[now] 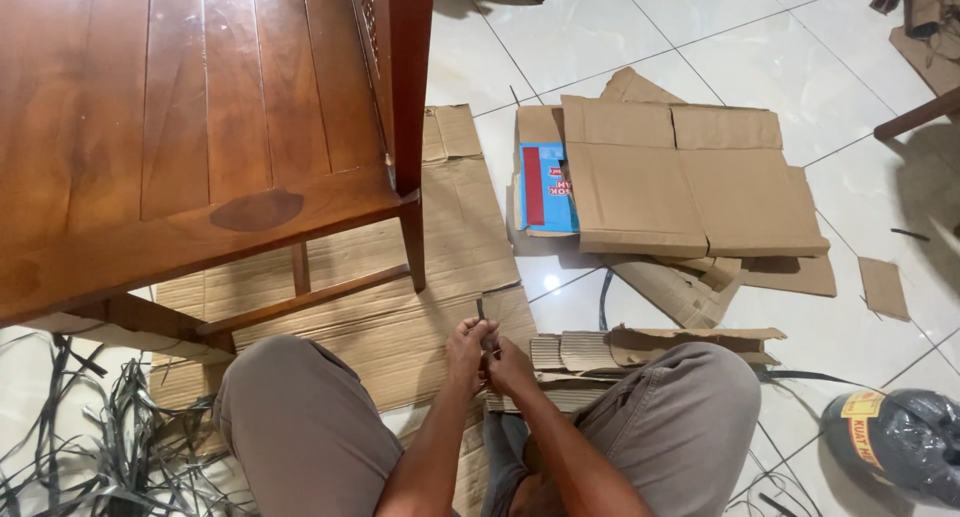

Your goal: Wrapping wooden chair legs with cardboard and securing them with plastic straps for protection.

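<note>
I sit on the floor with both knees raised, my hands meeting between them. My left hand (466,349) and my right hand (511,367) pinch a thin dark strap (481,310) together. Its short end sticks up above my fingers. Under my hands lies a flattened corrugated cardboard sheet (400,322). A small stack of folded cardboard pieces (585,355) rests just right of my right hand, against my right knee.
A brown wooden chair (200,137) stands at upper left, its leg (413,242) close to the hands. Flattened boxes (690,182) lie on the white tiles ahead. Loose dark straps (110,427) are piled at lower left. A grey wrapped roll (895,442) sits at lower right.
</note>
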